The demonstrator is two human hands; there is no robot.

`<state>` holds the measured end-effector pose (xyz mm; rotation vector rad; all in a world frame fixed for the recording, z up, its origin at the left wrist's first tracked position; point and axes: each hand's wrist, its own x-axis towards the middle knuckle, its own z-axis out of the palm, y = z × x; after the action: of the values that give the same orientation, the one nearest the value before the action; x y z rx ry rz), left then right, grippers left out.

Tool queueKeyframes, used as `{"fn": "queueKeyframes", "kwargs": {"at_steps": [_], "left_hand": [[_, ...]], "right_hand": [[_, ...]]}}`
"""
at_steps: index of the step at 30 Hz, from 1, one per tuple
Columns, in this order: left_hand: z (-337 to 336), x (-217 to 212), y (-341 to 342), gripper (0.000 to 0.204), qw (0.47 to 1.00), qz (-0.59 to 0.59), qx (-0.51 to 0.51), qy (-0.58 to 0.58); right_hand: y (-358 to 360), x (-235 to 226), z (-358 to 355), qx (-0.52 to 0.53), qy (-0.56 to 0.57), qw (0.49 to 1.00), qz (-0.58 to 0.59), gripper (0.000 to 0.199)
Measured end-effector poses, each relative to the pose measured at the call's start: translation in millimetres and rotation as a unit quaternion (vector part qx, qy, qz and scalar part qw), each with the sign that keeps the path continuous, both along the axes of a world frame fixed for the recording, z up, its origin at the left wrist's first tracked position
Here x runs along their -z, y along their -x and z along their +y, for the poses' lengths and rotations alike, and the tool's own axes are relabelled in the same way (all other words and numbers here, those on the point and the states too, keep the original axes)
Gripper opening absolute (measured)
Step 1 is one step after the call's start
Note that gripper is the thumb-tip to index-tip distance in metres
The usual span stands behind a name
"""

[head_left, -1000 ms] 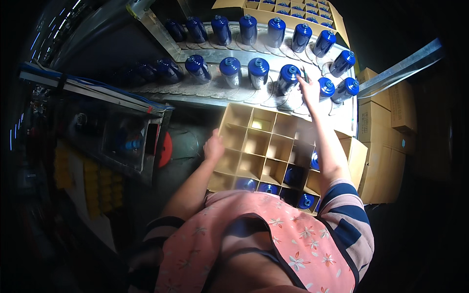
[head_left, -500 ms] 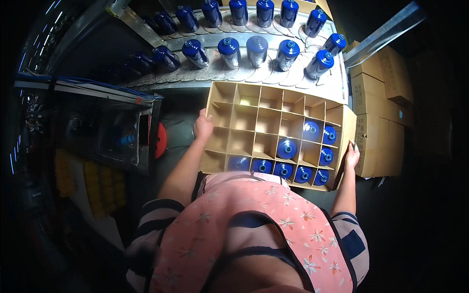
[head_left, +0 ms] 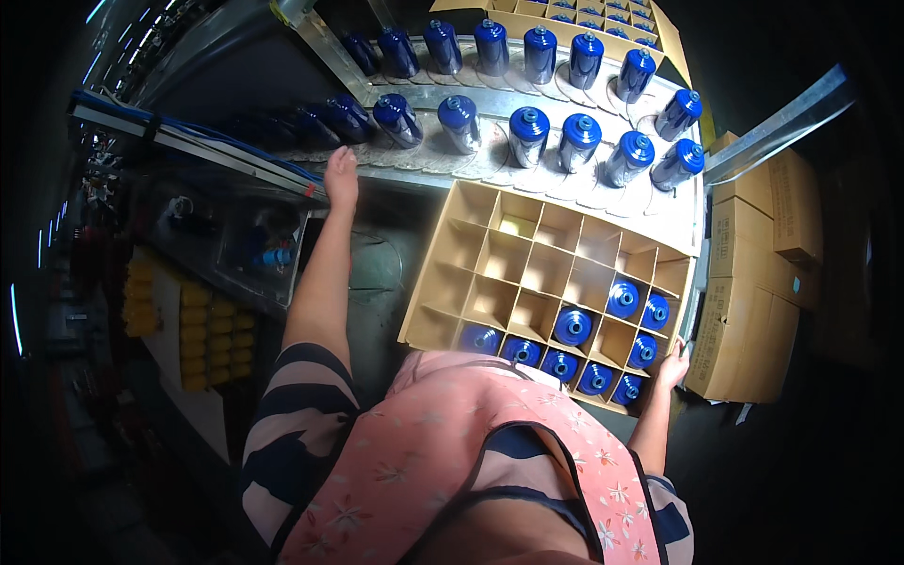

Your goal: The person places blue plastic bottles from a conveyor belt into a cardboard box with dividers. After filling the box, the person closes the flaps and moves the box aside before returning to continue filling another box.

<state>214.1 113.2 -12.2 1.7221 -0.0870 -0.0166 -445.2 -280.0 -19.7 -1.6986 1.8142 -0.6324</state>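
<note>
My left hand (head_left: 341, 176) is raised at the near edge of the conveyor, just below a blue glass bottle (head_left: 348, 119). It holds nothing, and its fingers look extended. At the right side of an open divided cardboard box (head_left: 433, 282), my right hand (head_left: 672, 365) grips the wall. The box rests against my apron, below the conveyor. Several blue bottles stand upright in its right and near cells, among them one bottle (head_left: 573, 326) near the middle. The left and far cells are bare.
Two curved rows of blue bottles stand on the pale plated conveyor (head_left: 499, 155). Stacked brown cartons (head_left: 744, 320) are at the right, beside a metal post (head_left: 782, 127). Another filled carton (head_left: 673, 38) lies beyond the conveyor. Yellow items (head_left: 207, 339) are stacked at the left.
My left hand has let go of the box's left side and moved up and left toward the conveyor. My right hand stays on the box. The view has shifted, and the box appears more tilted.
</note>
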Motion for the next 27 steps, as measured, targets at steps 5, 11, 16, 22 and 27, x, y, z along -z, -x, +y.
{"fn": "queueKeyframes", "kwargs": {"at_steps": [5, 11, 16, 22, 27], "left_hand": [[-24, 15, -108, 0.048, 0.994, -0.090, -0.010, -0.059], [-43, 29, -166, 0.052, 0.954, -0.108, -0.033, -0.277], [-64, 11, -136, 0.040, 0.953, -0.135, -0.016, -0.271], [-79, -17, -108, 0.035, 0.958, -0.109, 0.085, -0.253], [-128, -45, -62, 0.047, 0.948, -0.159, 0.050, -0.273]], "right_hand": [[6, -7, 17, 0.010, 0.008, 1.000, 0.013, 0.027], [11, -12, 16, 0.000, 0.062, 0.996, 0.057, 0.025], [19, 1, -2, 0.014, 0.042, 0.997, 0.065, 0.025], [30, 12, -7, 0.010, 0.043, 0.997, 0.056, 0.024], [22, 1, -2, 0.024, 0.020, 0.999, 0.019, 0.023]]}}
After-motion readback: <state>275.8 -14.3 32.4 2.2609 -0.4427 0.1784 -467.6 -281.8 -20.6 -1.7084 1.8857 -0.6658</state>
